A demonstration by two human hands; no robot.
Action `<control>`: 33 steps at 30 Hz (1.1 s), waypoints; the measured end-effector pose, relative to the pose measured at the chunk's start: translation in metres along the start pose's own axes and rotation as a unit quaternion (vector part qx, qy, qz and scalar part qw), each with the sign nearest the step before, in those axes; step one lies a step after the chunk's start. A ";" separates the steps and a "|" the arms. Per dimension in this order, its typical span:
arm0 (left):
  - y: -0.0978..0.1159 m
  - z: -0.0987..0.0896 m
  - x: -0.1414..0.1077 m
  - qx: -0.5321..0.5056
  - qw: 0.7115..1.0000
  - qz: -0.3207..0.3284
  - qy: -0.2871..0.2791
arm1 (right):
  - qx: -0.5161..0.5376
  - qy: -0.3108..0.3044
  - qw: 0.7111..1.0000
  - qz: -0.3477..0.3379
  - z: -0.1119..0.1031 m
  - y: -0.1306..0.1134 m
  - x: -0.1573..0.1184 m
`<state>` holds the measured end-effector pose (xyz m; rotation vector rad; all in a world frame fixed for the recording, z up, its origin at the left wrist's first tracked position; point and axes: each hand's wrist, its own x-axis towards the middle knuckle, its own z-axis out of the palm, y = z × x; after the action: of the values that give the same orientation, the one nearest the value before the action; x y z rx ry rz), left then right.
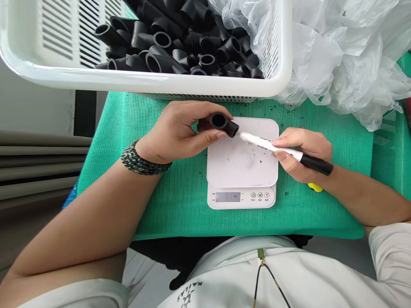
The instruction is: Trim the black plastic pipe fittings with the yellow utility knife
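Note:
My left hand (pixel 184 130) grips a black tube fitting (pixel 224 123) between thumb and fingers, above the top left corner of a white kitchen scale (pixel 242 167). One round opening of the fitting faces up. My right hand (pixel 303 149) is closed on a white pen with a black end (pixel 261 142), held at a slant over the right side of the scale. The pen's pale tip is right by the fitting's lower right end; whether they touch I cannot tell. Dark specks lie on the scale's plate.
A white basket (pixel 154 83) full of black fittings (pixel 167 42) stands beyond my hands. Crumpled clear plastic bags (pixel 346 60) lie at the back right. Something small and yellow (pixel 315 187) shows under my right wrist, on the green mesh cloth (pixel 180 205).

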<state>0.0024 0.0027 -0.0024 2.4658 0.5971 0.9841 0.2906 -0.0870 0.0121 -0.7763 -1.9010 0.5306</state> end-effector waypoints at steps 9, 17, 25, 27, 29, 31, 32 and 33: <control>0.000 0.000 0.000 -0.009 1.000 -0.003 -0.003 | -0.002 0.002 1.000 0.002 0.000 -0.001 0.001; -0.001 0.000 -0.001 -0.016 1.000 -0.002 -0.005 | -0.003 0.001 1.000 0.003 0.000 0.000 0.000; 0.000 -0.001 -0.001 -0.008 1.000 -0.011 -0.005 | -0.005 0.000 1.000 0.004 -0.001 0.000 0.000; 0.000 0.000 0.000 -0.007 1.000 -0.010 -0.008 | -0.006 -0.002 1.000 0.003 -0.001 0.000 0.000; 0.000 0.000 0.000 -0.006 1.000 -0.007 -0.008 | -0.005 -0.003 1.000 0.004 -0.001 0.000 0.000; 0.000 0.001 0.000 -0.005 1.000 -0.004 -0.007 | -0.003 -0.004 1.000 0.008 -0.001 0.000 -0.001; 0.000 0.001 0.000 -0.004 1.000 -0.002 -0.006 | -0.003 -0.005 1.000 0.013 -0.002 0.000 -0.002; 0.000 0.001 0.000 -0.004 1.000 -0.001 -0.005 | -0.004 -0.005 1.000 0.018 -0.002 -0.001 -0.002</control>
<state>0.0030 0.0030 -0.0030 2.4616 0.5904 0.9717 0.2929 -0.0889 0.0121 -0.8158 -1.9028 0.5517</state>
